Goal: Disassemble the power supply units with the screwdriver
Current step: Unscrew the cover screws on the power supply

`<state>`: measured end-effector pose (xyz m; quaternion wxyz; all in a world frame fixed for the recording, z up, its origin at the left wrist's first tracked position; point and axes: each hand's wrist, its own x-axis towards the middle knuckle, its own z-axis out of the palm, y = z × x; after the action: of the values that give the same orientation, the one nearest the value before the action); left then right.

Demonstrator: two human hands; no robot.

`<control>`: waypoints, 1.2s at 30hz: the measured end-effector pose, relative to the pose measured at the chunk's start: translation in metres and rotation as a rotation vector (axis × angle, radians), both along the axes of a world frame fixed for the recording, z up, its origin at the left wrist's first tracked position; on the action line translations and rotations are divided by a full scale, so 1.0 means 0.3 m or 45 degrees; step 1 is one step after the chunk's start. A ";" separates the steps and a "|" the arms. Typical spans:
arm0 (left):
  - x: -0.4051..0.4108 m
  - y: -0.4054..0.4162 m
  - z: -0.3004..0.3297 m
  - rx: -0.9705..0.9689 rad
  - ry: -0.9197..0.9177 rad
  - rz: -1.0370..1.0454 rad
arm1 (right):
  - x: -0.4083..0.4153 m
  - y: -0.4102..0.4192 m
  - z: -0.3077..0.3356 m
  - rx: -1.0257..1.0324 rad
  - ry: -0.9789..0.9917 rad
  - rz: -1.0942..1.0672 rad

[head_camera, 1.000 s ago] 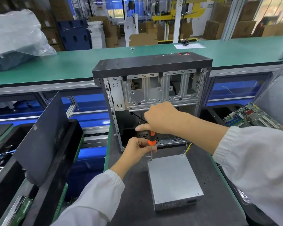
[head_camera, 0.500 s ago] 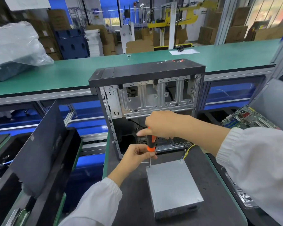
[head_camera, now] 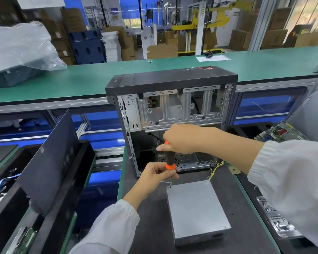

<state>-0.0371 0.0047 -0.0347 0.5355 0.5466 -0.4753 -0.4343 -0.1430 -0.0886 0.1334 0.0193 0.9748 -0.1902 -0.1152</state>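
A grey metal power supply unit [head_camera: 196,208] lies flat on the dark work mat, with yellow wires [head_camera: 215,168] at its far end. An orange and black screwdriver [head_camera: 169,158] stands upright with its tip on the unit's far left corner. My right hand [head_camera: 182,139] grips the top of the handle. My left hand [head_camera: 157,175] pinches the lower end of the handle and the shaft, just above the tip.
An open black computer case [head_camera: 173,99] stands right behind the unit. A black side panel [head_camera: 50,162] leans in a bin at the left. A motherboard [head_camera: 281,132] lies at the right, a metal tray [head_camera: 277,220] below it. A long green bench [head_camera: 81,77] runs behind.
The screwdriver stays on the same corner of the unit with both hands on it. The camera view has shifted slightly, so the scene sits lower in frame.
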 end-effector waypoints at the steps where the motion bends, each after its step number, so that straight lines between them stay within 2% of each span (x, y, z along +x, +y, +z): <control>1: -0.001 0.001 0.000 -0.003 0.008 -0.003 | 0.003 -0.004 0.004 0.108 0.058 0.000; 4: -0.007 0.005 -0.002 -0.013 0.031 0.003 | 0.000 -0.019 0.041 0.340 0.218 0.006; 6: -0.010 0.003 -0.003 -0.015 0.026 0.009 | -0.006 -0.010 0.054 0.322 0.183 0.003; 10: -0.013 -0.007 -0.001 -0.008 0.009 0.007 | -0.004 0.027 0.041 -0.106 0.089 -0.129; 12: -0.014 -0.008 -0.002 -0.009 0.016 0.006 | -0.001 0.030 0.011 -0.175 0.056 -0.105; 18: -0.020 -0.011 -0.003 -0.064 0.058 0.019 | -0.026 0.013 0.046 0.257 0.124 -0.032; 20: -0.021 -0.014 -0.006 -0.061 0.063 0.034 | -0.024 0.022 0.050 0.181 0.031 -0.140; 22: -0.020 -0.016 -0.011 -0.052 0.047 0.031 | -0.015 0.032 0.038 -0.051 -0.005 -0.213; 24: -0.017 -0.015 -0.013 -0.047 0.048 0.025 | -0.003 0.033 0.012 -0.127 -0.028 -0.194; 26: -0.017 -0.012 -0.012 -0.043 0.061 0.025 | 0.004 0.027 0.009 -0.012 -0.001 -0.172; 29: -0.023 -0.009 -0.014 -0.040 0.066 0.035 | -0.003 0.011 0.041 0.343 0.138 -0.156; 31: -0.027 -0.008 -0.016 -0.037 0.083 0.043 | -0.013 0.008 0.058 0.417 0.130 -0.190; 34: -0.026 -0.008 -0.016 -0.033 0.083 0.052 | -0.017 0.031 0.059 0.229 0.042 -0.304; 36: -0.023 -0.008 -0.014 -0.029 0.087 0.037 | -0.011 0.048 0.037 0.047 0.016 -0.287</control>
<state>-0.0440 0.0022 -0.0389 0.5639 0.5322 -0.4535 -0.4394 -0.1462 -0.0743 0.1445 -0.0107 0.9466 -0.2964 -0.1262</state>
